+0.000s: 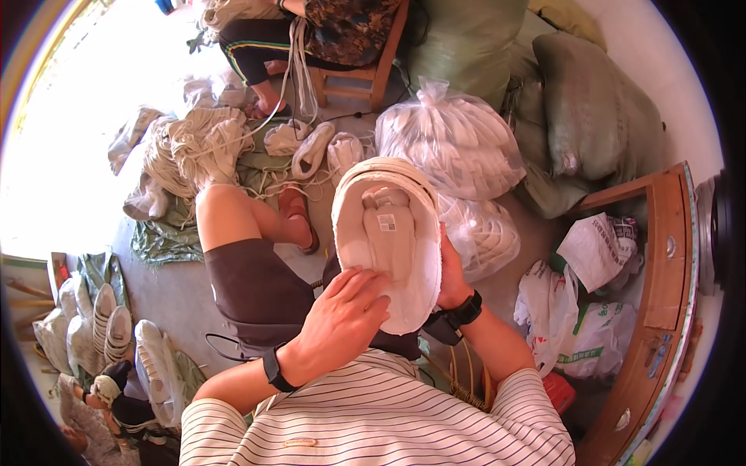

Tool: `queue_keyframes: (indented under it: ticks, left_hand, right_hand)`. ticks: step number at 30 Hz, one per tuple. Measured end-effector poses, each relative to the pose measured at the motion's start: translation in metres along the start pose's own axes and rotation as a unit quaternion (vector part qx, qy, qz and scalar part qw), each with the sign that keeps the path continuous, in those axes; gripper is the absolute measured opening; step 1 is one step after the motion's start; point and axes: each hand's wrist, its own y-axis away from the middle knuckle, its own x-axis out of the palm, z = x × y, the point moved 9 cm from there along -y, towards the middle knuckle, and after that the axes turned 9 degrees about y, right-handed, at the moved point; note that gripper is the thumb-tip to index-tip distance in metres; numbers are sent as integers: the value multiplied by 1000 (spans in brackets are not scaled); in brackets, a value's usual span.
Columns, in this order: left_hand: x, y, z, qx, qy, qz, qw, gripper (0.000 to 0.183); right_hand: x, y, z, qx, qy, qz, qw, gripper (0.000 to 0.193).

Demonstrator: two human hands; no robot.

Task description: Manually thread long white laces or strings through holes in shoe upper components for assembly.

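A pale beige-white shoe upper (420,291) is held up before my chest, its open inner side facing me. Inside it a padded tongue (388,241) carries a small white label. My right hand (453,272) grips the upper's right edge, with most of its fingers hidden behind. Across the lower left of the upper lies my left hand (342,311), its fingers stretched over the inner surface and touching it near the tongue. Dark bands circle both wrists.
Clear bags of pale shoe parts (447,140) stand ahead, with green sacks (598,109) beyond. A brown wooden cabinet frame (668,241) with plastic bags is at right. Another person (334,39) sits at the back beside heaped cords (198,147). More shoes (116,326) lie left.
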Motion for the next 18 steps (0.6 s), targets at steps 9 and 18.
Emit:
queue_keyframes:
  ticks: [9, 18]
  left_hand:
    - [7, 1, -3, -3, 24, 32, 999, 17]
    - [8, 1, -1, 5, 23, 11, 1000, 19]
  right_hand:
    - [0, 1, -2, 14, 0, 7, 1000, 60]
    - [-2, -1, -1, 7, -3, 2, 1000, 60]
